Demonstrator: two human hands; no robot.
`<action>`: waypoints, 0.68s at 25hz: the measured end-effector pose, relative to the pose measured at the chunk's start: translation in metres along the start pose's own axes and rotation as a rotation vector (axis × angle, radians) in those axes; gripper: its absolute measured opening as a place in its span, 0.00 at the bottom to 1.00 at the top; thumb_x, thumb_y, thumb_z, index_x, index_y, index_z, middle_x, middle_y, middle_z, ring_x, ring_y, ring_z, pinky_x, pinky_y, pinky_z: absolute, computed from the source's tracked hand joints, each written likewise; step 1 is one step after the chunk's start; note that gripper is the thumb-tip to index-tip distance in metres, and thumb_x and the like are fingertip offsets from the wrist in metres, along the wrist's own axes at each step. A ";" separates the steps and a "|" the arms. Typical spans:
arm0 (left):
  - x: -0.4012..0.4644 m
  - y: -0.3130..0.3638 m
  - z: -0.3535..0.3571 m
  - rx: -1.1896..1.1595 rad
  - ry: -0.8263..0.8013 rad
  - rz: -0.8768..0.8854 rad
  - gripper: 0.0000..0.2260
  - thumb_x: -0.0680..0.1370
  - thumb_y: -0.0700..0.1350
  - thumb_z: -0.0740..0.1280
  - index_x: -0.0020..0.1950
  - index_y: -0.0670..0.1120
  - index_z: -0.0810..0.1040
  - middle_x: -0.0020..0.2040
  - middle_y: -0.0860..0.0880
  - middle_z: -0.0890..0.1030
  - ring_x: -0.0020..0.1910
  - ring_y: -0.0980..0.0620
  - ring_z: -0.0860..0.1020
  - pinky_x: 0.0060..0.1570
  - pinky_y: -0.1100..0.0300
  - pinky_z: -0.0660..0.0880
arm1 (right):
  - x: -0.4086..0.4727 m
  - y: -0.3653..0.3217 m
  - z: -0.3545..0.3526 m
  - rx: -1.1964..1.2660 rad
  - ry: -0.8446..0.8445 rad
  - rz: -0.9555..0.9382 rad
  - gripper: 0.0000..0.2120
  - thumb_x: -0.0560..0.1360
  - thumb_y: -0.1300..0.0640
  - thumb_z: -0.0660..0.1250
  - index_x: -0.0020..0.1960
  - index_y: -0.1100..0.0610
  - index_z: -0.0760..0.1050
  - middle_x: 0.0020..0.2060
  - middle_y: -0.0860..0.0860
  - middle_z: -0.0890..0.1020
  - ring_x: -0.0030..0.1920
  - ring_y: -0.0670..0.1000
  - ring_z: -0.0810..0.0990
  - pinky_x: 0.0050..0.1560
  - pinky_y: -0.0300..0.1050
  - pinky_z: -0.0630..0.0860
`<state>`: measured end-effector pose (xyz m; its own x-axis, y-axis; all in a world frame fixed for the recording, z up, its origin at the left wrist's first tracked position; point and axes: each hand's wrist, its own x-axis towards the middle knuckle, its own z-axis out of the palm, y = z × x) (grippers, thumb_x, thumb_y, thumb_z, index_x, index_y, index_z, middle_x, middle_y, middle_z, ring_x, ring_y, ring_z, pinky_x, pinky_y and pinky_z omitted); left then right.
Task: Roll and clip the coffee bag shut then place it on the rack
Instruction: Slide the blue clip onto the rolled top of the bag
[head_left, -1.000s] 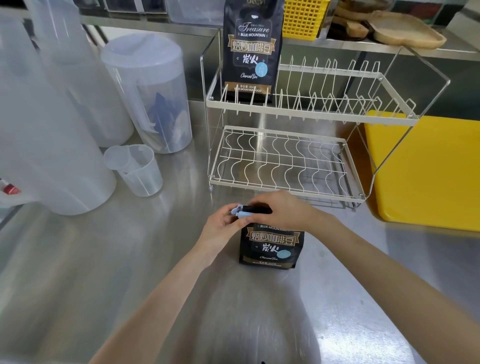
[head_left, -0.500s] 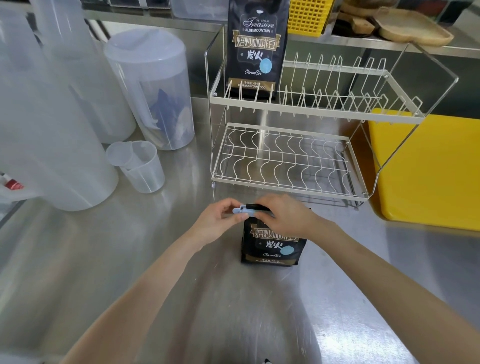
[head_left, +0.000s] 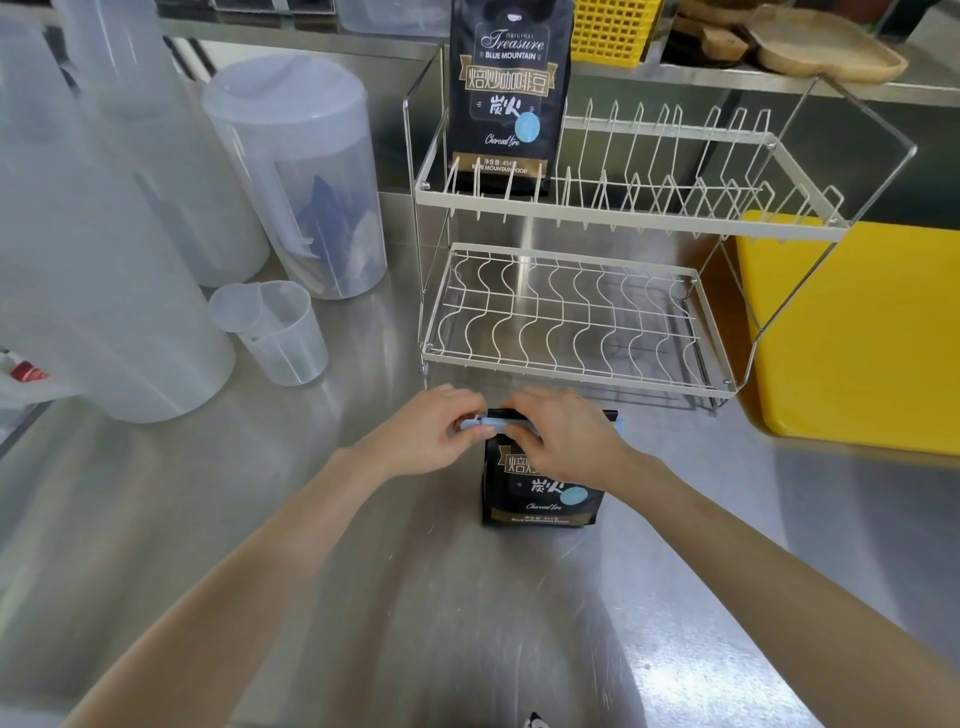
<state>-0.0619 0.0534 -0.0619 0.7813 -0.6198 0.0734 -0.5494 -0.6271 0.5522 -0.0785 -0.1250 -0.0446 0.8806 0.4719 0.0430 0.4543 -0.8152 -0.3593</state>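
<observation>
Left hand: my left hand (head_left: 431, 434) pinches the pale blue plastic clip (head_left: 485, 426).
Right hand: my right hand (head_left: 563, 441) presses the black coffee bag's (head_left: 543, 493) rolled top.
Room: bare steel tabletop (head_left: 363, 597) at lower frame.

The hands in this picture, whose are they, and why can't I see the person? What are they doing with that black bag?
The camera sits on the person's head and looks down, so you only see their arms. On the shiny steel counter stands a black coffee bag with its top rolled down. The left hand and right hand are pressing a light blue clip across that rolled top. Behind is a white wire rack with two shelves; another coffee bag stands on the upper one. To the left are clear plastic jugs and a measuring cup.
</observation>
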 end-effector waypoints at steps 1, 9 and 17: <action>-0.001 0.001 0.003 -0.006 0.022 -0.003 0.14 0.76 0.47 0.61 0.33 0.50 0.60 0.29 0.56 0.63 0.35 0.51 0.64 0.33 0.63 0.59 | 0.000 0.000 0.000 0.004 -0.001 0.006 0.11 0.75 0.53 0.57 0.53 0.57 0.72 0.47 0.55 0.79 0.48 0.58 0.76 0.43 0.44 0.62; -0.003 0.007 0.012 0.001 0.146 -0.060 0.10 0.75 0.44 0.62 0.35 0.48 0.64 0.31 0.52 0.66 0.36 0.49 0.65 0.34 0.59 0.55 | 0.000 -0.002 0.003 0.010 0.065 0.034 0.10 0.74 0.54 0.59 0.52 0.57 0.73 0.46 0.55 0.80 0.46 0.57 0.77 0.44 0.44 0.61; -0.002 0.004 0.015 -0.093 0.116 -0.183 0.06 0.75 0.47 0.61 0.39 0.49 0.67 0.31 0.56 0.68 0.32 0.58 0.67 0.32 0.68 0.61 | -0.002 0.005 0.012 -0.031 0.119 0.036 0.12 0.75 0.52 0.59 0.54 0.56 0.72 0.48 0.53 0.80 0.49 0.55 0.77 0.50 0.45 0.64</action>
<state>-0.0702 0.0452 -0.0723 0.8971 -0.4382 0.0571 -0.3702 -0.6746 0.6387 -0.0800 -0.1258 -0.0573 0.9054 0.4001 0.1419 0.4243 -0.8418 -0.3336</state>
